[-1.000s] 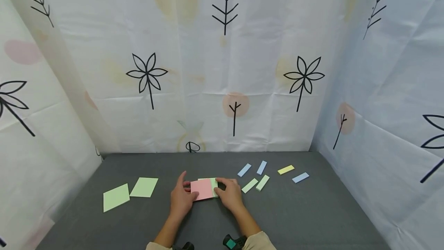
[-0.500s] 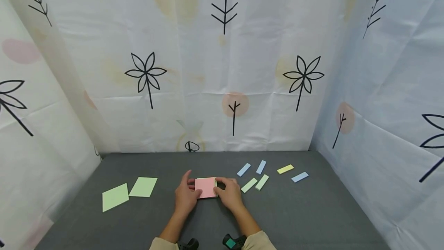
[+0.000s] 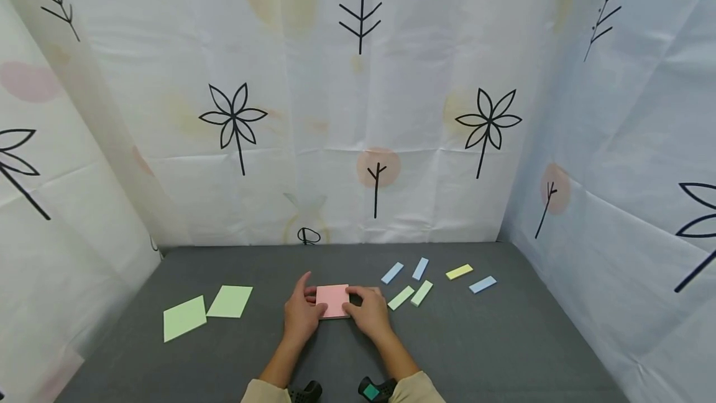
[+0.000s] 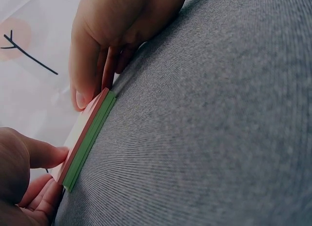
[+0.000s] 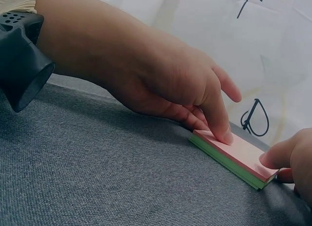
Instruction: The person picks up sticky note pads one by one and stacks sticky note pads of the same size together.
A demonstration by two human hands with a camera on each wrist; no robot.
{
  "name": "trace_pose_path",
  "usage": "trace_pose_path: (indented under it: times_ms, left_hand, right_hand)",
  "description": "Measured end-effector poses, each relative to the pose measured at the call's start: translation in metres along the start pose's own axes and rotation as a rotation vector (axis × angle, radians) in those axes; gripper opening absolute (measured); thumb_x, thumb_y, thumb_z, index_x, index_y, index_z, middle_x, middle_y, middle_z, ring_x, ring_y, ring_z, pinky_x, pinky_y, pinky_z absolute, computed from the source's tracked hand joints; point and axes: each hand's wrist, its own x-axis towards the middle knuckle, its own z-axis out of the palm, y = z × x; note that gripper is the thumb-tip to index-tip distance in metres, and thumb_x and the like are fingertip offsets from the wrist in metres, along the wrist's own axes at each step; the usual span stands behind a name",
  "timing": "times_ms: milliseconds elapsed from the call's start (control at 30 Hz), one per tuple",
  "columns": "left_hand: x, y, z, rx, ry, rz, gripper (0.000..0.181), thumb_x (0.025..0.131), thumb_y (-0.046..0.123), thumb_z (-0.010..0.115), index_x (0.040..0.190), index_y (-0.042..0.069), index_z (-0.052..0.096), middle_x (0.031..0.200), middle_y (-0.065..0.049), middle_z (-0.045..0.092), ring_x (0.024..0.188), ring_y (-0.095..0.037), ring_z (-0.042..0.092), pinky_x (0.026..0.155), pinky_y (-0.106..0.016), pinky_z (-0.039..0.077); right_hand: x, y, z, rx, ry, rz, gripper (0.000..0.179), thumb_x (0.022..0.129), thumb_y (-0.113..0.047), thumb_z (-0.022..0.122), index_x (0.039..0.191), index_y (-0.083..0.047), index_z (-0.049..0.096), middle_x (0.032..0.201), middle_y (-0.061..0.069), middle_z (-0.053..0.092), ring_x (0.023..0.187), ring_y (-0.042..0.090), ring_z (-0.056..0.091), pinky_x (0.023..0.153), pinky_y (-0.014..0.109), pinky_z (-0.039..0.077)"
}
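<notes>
Both hands hold a small stack of sticky note pads on the grey table. A pink sticky note pad [image 3: 332, 301] lies on top, squared over green sticky note pads [image 4: 91, 142] whose edges show beneath it in the wrist views. My left hand [image 3: 302, 314] grips the stack's left side, thumb on the pink top and fingers at the side. At the opposite side, my right hand [image 3: 369, 312] holds it the same way. The green layers are hidden in the head view.
Two pale green square pads [image 3: 184, 318] lie on the left of the grey table [image 3: 268, 266]. To the right are several small strips: blue strips [image 3: 420, 268], green strips [image 3: 401, 298] and one yellow strip [image 3: 459, 272]. Printed white cloth [image 3: 313, 79] encloses the back and sides.
The pink pad has slid right and straightened, covering the green that showed at its right side. My left hand has moved right with it; my right hand has stayed nearly still.
</notes>
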Motion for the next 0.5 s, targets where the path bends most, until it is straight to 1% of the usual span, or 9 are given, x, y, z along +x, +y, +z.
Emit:
trace_pose_path:
  times_ms: [167,367,500]
  left_hand:
    - [0.0001,0.0008,-0.0012,-0.012,-0.014,-0.008,0.078,0.073,-0.003,0.079,0.143,0.008,0.045,0.112,-0.016,0.067,0.086,-0.023,0.065,0.068,-0.038,0.054]
    - [-0.0005,-0.0014,-0.0021,-0.018,-0.015,0.009,0.078,0.073,-0.003,0.08,0.143,0.008,0.045,0.112,-0.015,0.066,0.086,-0.023,0.065,0.069,-0.038,0.054]
    - [-0.0008,-0.0029,-0.0023,-0.009,-0.02,0.015,0.078,0.074,-0.002,0.08,0.143,0.007,0.045,0.113,-0.015,0.065,0.086,-0.023,0.066,0.07,-0.039,0.054]
  right_hand:
    - [0.0007,-0.0002,-0.0003,-0.006,0.003,-0.017,0.032,0.078,-0.014,0.078,0.109,-0.008,0.074,0.104,0.01,0.068,0.104,0.032,0.056,0.09,0.054,0.042]
    - [0.0002,-0.0003,0.0,-0.012,-0.004,-0.016,0.034,0.078,-0.016,0.08,0.111,-0.009,0.074,0.105,0.01,0.068,0.104,0.032,0.056,0.089,0.054,0.042]
    - [-0.0002,0.001,0.001,-0.044,-0.014,-0.035,0.036,0.078,-0.018,0.08,0.113,-0.009,0.074,0.107,0.009,0.069,0.105,0.031,0.056,0.089,0.054,0.042]
